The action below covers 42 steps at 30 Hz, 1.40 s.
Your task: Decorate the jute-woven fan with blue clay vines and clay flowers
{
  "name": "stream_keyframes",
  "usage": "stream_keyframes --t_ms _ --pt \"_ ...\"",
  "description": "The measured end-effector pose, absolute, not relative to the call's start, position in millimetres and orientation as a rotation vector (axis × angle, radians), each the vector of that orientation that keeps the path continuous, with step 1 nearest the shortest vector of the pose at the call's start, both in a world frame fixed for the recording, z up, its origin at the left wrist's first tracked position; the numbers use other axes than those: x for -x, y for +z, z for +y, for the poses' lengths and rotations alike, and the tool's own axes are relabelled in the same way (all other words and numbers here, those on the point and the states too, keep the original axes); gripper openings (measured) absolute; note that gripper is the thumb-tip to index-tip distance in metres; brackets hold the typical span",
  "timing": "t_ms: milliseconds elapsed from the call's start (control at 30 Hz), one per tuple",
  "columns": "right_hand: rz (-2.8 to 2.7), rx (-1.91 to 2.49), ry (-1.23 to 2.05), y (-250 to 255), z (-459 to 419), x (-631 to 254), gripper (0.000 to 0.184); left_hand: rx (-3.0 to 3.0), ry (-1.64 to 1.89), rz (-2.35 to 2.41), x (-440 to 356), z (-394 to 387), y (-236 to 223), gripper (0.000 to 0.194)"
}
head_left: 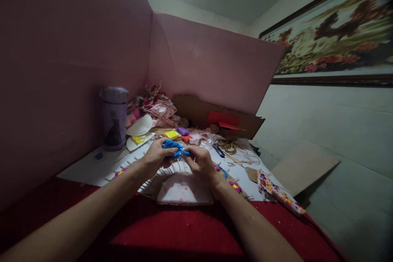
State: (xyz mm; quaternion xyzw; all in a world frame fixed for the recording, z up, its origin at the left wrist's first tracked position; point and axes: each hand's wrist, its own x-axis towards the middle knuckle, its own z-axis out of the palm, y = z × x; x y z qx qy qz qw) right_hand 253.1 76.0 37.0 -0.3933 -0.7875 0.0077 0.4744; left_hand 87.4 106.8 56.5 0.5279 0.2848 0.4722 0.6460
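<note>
Both hands hold a small plastic packet of blue modelling clay (172, 145) above the table. My left hand (158, 154) is closed on its left part, thumb on top. My right hand (199, 160) pinches the packet's right end, where clear plastic bunches up. Just below the hands lies a fan-shaped craft piece (184, 188) with a pale, pink-spotted centre and thin sticks radiating out. Pink and yellow clay flowers (235, 186) sit along its rim, partly hidden by my arms. A blue strip (225, 172) shows at its right side.
A purple cylindrical container (114, 118) stands at left near a blue clay lump (98, 156). Yellow (172, 134) and purple packets (183, 131) lie behind the hands. A blue cutter (218, 150) and a floral-covered tool (281, 192) are at right. Red cloth (147, 229) covers the front.
</note>
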Motion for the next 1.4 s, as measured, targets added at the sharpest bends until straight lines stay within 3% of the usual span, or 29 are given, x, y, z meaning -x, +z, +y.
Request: stream_keyframes --t_ms 300,833,1200,1400 --pt "-1.754 0.843 0.193 45.7 69.5 -246.7 0.015 -1.356 0.987 0.573 -68.3 116.2 82.8 0.034" --pt "-1.838 0.913 0.141 38.8 72.9 -247.4 0.011 -1.371 0.883 0.494 -77.6 107.2 60.9 0.021" --pt "-1.53 0.871 0.502 40.8 68.9 -247.6 0.023 -1.238 0.98 0.476 -76.5 115.3 63.1 0.02" --pt "-1.546 0.912 0.545 42.1 66.5 -243.5 0.024 -1.237 0.995 0.503 -74.7 116.1 61.8 0.022"
